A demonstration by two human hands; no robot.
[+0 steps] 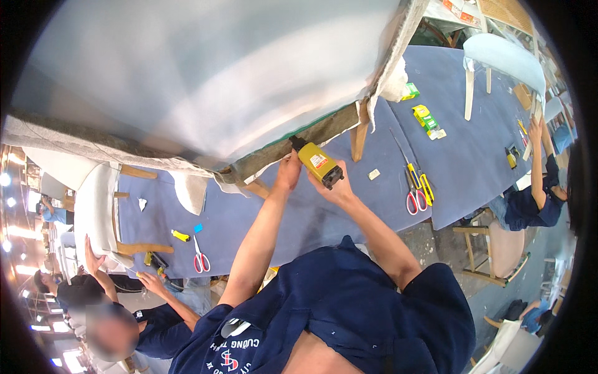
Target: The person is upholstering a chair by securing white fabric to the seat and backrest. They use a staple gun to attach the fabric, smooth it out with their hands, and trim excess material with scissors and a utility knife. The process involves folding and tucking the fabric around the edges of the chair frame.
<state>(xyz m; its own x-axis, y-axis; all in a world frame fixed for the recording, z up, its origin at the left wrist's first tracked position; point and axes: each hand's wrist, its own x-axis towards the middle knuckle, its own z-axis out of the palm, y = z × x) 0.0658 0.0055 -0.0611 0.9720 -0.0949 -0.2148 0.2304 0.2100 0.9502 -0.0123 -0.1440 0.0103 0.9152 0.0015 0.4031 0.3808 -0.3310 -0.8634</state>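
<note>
A yellow staple gun [316, 161] with a black nose is in my right hand [338, 189], whose fingers wrap round its grip. Its nose meets the lower edge of a large upholstered chair [205, 68], tipped over so its wooden legs point toward me. Close by on the left, my left hand [288, 171] is closed at the grey fabric edge [258, 161] along the frame; its fingertips are partly hidden. A short wooden leg [359, 134] stands out right of the gun.
Red-handled scissors [416, 198] and a yellow cutter [427, 189] lie right on the blue-covered table [268, 221]. More scissors [200, 258] lie left. Small boxes [427, 118] sit farther right. Co-workers handle a white chair [96, 206] at left and a pale blue seat [504, 59] at right.
</note>
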